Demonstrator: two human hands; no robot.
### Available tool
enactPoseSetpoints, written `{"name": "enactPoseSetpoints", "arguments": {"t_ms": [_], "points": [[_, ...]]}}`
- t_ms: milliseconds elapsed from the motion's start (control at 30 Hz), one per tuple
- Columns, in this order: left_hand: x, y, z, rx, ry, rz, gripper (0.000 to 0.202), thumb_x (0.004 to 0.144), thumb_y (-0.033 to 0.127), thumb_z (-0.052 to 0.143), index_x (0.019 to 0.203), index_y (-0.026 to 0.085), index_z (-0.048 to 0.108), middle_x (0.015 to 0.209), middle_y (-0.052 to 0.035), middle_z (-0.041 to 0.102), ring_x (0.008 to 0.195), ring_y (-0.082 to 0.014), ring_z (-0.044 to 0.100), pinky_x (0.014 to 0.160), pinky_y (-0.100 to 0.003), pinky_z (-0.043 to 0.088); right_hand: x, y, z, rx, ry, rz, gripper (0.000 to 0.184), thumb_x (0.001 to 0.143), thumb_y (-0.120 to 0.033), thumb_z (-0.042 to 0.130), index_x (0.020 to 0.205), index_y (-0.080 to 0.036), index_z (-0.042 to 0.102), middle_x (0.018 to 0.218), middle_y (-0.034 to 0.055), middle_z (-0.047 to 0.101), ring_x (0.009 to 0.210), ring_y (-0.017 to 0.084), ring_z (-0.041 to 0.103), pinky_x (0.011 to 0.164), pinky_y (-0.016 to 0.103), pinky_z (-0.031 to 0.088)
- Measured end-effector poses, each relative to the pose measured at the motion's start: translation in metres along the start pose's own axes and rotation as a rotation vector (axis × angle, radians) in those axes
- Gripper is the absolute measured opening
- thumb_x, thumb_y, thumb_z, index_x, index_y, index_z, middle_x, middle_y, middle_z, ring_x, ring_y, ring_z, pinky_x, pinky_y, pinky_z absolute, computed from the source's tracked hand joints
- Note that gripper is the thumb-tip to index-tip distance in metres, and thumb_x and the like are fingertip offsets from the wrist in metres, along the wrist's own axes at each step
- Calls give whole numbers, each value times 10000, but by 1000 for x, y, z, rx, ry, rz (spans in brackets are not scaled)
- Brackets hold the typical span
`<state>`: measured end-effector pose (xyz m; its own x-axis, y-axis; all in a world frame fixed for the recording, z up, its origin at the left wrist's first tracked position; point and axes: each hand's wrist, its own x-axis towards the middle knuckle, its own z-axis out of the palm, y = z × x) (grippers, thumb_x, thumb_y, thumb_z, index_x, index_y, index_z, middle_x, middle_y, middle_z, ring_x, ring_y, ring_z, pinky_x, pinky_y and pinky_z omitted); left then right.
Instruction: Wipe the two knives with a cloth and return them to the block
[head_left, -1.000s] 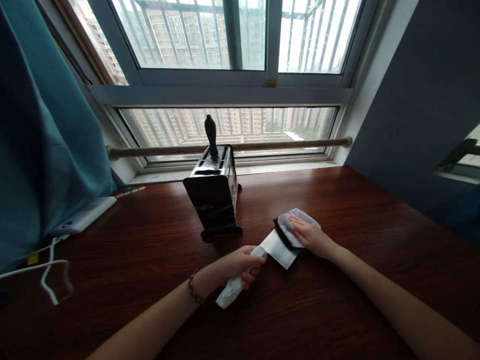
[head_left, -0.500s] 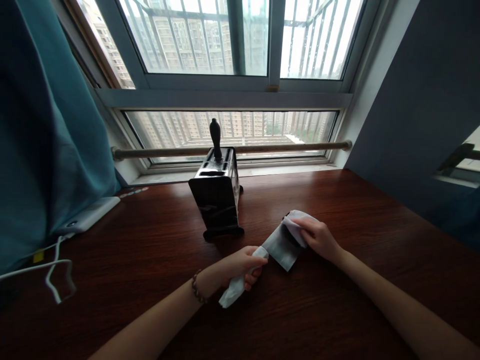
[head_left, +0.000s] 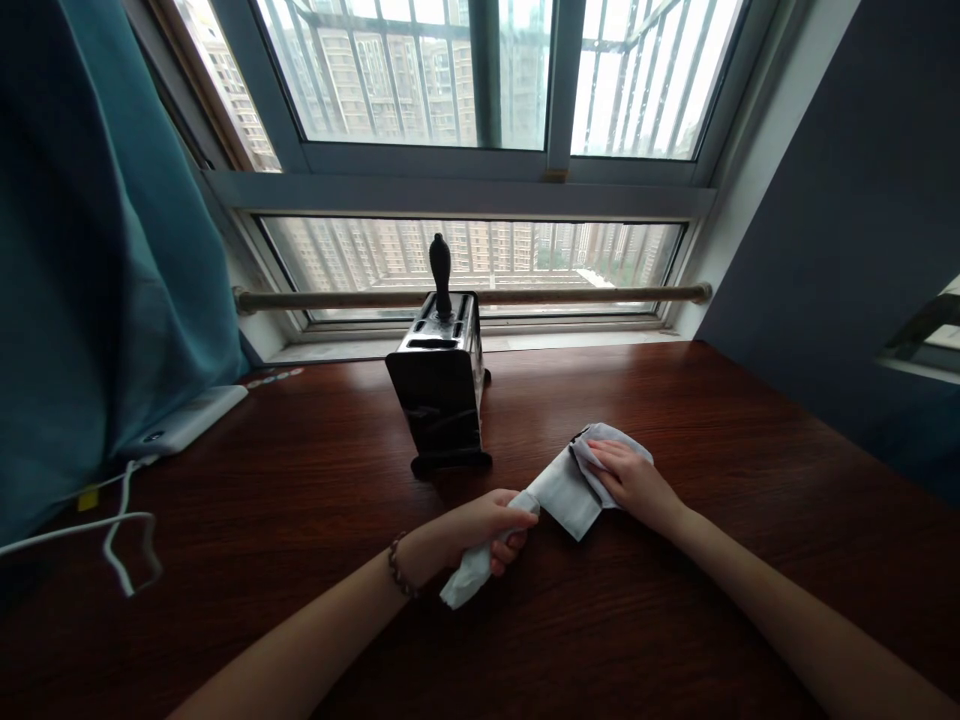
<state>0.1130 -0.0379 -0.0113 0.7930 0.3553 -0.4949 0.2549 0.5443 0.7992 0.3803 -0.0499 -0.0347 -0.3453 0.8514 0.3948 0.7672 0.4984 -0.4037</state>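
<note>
My left hand [head_left: 480, 525] is closed around a handle wrapped in white tissue [head_left: 469, 580], low on the dark wooden table [head_left: 300, 520]. From that grip a flat pale blade [head_left: 562, 492], like a cleaver's, reaches up to the right. My right hand [head_left: 634, 480] presses a white cloth [head_left: 611, 440] onto the far end of the blade, fingers curled over the cloth. The blade's far edge is hidden under the cloth.
A dark metal knife block [head_left: 442, 400] stands just behind my hands, with one black handle [head_left: 441, 270] sticking up. A white device [head_left: 184, 420] and its white cable [head_left: 120, 530] lie at the left by a teal curtain [head_left: 97, 280]. A window with a rail [head_left: 570, 295] runs along the back.
My right hand and its cloth have slid over the blade's far end, covering the dark edge seen a second ago. My left hand keeps its grip in place.
</note>
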Motion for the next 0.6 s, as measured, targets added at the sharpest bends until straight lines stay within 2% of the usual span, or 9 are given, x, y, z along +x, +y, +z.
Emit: {"name": "enactPoseSetpoints", "arguments": {"t_ms": [167, 267, 333, 467, 600], "points": [[0, 0, -2, -23, -10, -15, 326, 708, 353, 637, 801, 200, 365, 592, 65, 404, 377, -12, 286, 363, -145, 292, 1, -33, -5, 252, -150, -178, 336, 913, -205, 441, 1234, -228, 537, 1242, 47, 544, 1181, 219, 449, 1022, 415, 342], [-2, 1, -2, -27, -3, -17, 322, 708, 359, 640, 851, 199, 399, 586, 67, 398, 374, -12, 275, 366, -149, 299, -2, -59, -8, 358, -298, -274, 346, 921, -203, 432, 1257, -191, 511, 1305, 62, 486, 1243, 202, 375, 1060, 382, 293], [-3, 1, -1, -27, 0, -14, 330, 711, 361, 640, 892, 192, 423, 581, 68, 391, 372, -10, 264, 363, -148, 294, -4, -69, -8, 351, -332, -295, 373, 915, -203, 441, 1283, -155, 479, 1344, 81, 439, 1278, 199, 318, 1078, 369, 260], [-3, 2, 1, -34, 8, -11, 318, 724, 357, 631, 885, 193, 411, 597, 64, 395, 386, -12, 271, 367, -145, 290, -7, -73, -5, 241, -296, -232, 426, 884, -145, 445, 1310, -122, 446, 1356, 90, 422, 1286, 197, 302, 1078, 347, 263], [-2, 2, 1, -34, 11, -8, 317, 731, 357, 628, 863, 203, 384, 603, 62, 414, 383, -18, 287, 366, -155, 300, -11, -72, 0, 70, -263, -98, 454, 815, -75, 452, 1267, -53, 488, 1329, 133, 446, 1255, 239, 354, 1061, 357, 295]]}}
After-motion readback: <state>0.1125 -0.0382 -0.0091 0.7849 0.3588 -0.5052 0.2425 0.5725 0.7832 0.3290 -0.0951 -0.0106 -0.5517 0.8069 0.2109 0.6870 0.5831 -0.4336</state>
